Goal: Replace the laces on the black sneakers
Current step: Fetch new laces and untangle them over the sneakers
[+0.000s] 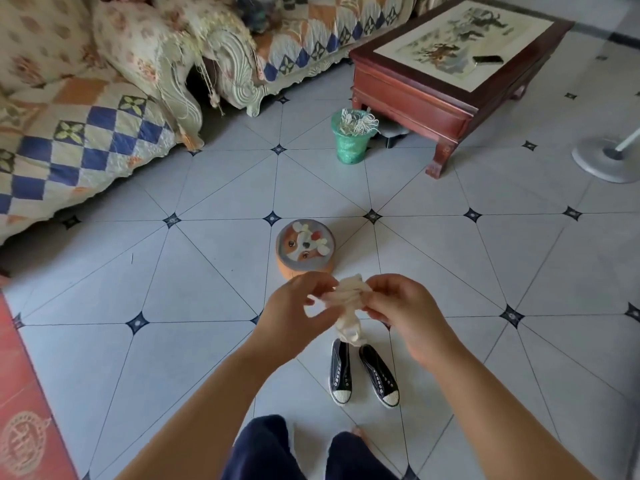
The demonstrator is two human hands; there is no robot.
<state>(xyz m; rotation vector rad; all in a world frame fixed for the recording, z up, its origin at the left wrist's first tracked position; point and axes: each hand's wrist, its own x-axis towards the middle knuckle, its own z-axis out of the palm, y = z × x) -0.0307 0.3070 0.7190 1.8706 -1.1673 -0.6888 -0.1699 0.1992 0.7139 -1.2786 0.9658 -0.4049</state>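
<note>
Head: left hand [294,308], right hand [401,306] pinch laces [347,295] above sneakers [341,372] on floor [180,271].

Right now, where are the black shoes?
In the head view, the black sneakers sit side by side on the tiled floor, just right of centre, under the dangling white laces and nearer the person than the dog-face stool.

Domestic living room. We see a low wooden coffee table [408,88] on a patterned tiled floor [214,188]. Left of the table stand sofas [86,133] under quilted patchwork covers, just beside its near corner a green wastebasket [350,143], and right of it a fan base [604,160].
</note>
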